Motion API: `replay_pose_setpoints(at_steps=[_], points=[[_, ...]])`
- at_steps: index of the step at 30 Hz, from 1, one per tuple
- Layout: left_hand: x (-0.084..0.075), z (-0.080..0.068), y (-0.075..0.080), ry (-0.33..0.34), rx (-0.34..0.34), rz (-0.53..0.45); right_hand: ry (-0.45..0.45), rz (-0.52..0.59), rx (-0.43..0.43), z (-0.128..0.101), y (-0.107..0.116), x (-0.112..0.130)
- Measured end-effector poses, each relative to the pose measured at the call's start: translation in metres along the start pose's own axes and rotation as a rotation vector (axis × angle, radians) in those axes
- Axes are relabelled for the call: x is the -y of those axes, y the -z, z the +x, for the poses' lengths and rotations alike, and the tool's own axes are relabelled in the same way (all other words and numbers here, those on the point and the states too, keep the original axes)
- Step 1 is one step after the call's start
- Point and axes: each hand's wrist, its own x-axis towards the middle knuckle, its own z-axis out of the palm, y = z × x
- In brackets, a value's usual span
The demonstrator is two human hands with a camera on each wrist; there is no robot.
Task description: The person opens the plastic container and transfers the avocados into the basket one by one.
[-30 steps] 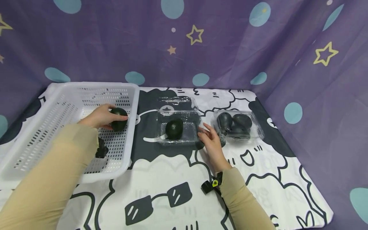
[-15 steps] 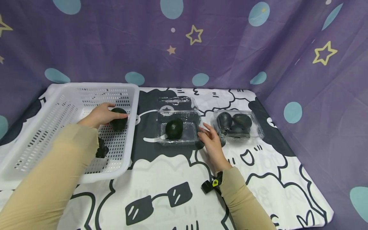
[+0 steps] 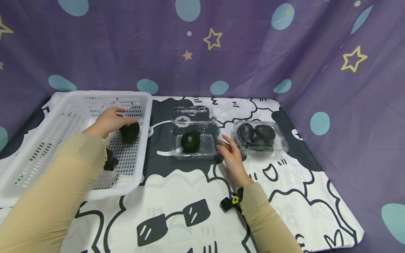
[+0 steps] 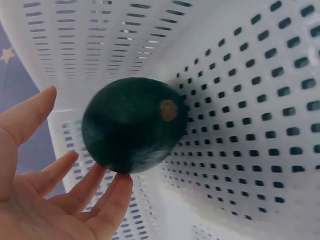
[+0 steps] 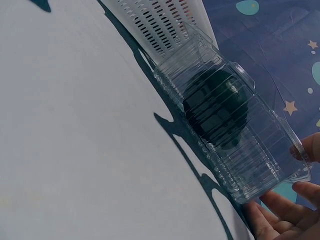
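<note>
Head view: the left hand (image 3: pixel 107 122) is inside the white basket (image 3: pixel 47 140) at the left of the table, fingers extended over a dark avocado (image 3: pixel 129 132) that lies on the basket floor near the right wall; the fingertips look to be at or just above its top, and contact cannot be told from here. The right hand (image 3: pixel 230 156) rests on the patterned tablecloth (image 3: pixel 177 189), fingers relaxed and mostly straight, its tips against the right end of an open clear box (image 3: pixel 195 140) that holds a second avocado (image 3: pixel 190 141); the box lid stands tilted back behind it. Just right of that hand sits a closed clear box (image 3: pixel 261 137) with several dark avocados inside. A purple curtain (image 3: pixel 202 49) with stars and dots stands behind the table. Left wrist view: the avocado (image 4: pixel 132 131) lies against the perforated basket wall (image 4: pixel 260 100), stem scar facing the camera. The left hand (image 4: pixel 45 200) is spread open, thumb well clear of the fruit, and one fingertip touches its lower side; nothing is gripped. Right wrist view: the open clear box (image 5: pixel 235 135) runs diagonally across the cloth with the avocado (image 5: pixel 217 116) dark behind its ribbed wall, the basket (image 5: pixel 165 20) beyond it. The right hand (image 5: pixel 287 212) shows only fingertips, loosely open, touching the near corner of the box without closing round it.
</note>
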Motion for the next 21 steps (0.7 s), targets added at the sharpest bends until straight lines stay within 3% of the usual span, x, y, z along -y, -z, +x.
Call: replay_pose_setpoints(at_steps=[21], points=[[-0.037,-0.007,0.004,-0.102,-0.053,-0.136,0.005,0.011,-0.018,0.002,-0.001,-0.001]])
